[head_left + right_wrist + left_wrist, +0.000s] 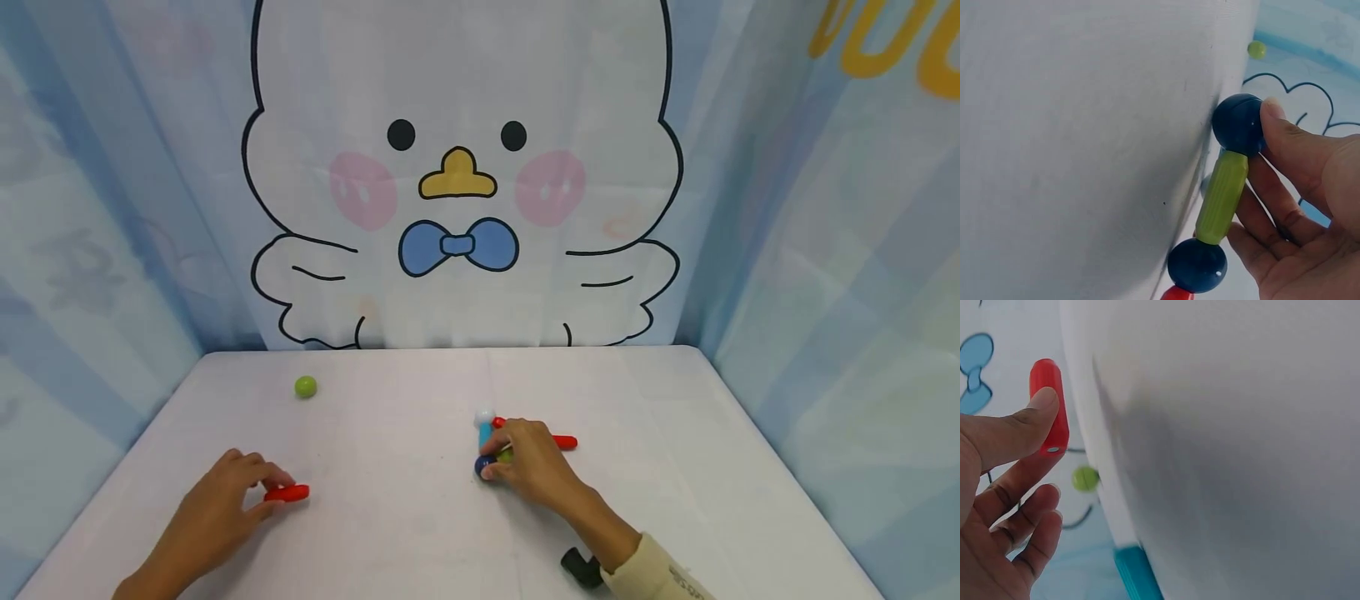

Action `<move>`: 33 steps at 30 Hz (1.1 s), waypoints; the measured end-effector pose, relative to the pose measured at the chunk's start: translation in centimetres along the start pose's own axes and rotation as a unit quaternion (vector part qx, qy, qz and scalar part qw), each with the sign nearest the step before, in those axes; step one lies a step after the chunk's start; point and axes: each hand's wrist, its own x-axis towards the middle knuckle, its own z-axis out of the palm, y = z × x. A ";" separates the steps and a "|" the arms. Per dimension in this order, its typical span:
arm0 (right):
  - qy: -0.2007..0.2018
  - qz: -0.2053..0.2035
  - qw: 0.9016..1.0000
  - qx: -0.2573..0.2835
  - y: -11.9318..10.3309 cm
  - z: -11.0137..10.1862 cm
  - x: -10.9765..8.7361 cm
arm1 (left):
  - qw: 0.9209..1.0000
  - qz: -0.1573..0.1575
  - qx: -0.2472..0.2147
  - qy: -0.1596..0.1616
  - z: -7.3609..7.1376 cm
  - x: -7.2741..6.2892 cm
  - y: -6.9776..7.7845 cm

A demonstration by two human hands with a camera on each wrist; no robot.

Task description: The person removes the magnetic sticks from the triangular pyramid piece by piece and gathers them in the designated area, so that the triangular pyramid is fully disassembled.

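My left hand (217,517) pinches a short red magnetic rod (1054,415) between thumb and index finger, low over the left of the table. Farther right, my right hand (536,467) pinches a dark blue ball (1239,124). A ribbed green rod (1222,197) joins that ball to a second dark blue ball (1197,265), from which a red rod (1177,294) runs out of the right wrist view. Beside the right fingers, a light blue rod (484,435) lies between the first ball and a pale ball (485,417). Another red rod (565,442) shows beyond the hand, which hides part of the assembly.
A loose green ball (306,387) sits near the table's far left. A teal piece (1138,575) appears at the bottom of the left wrist view. By my right forearm is a black object (581,569). Printed curtains (465,292) stand behind the white table (390,533).
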 end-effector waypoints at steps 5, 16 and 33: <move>0.004 -0.004 1.000 0.004 0.2 0.0 -0.1 | 0.999 -0.036 0.019 -0.015 -0.7 -1.2 -3.7; 0.004 -0.009 1.000 0.005 0.2 -0.1 -0.2 | 0.997 -0.060 0.025 -0.032 -1.0 -2.3 -7.0; 0.065 0.015 0.998 0.022 0.8 -1.0 0.2 | 0.998 0.001 0.053 0.032 -2.2 -1.7 -4.1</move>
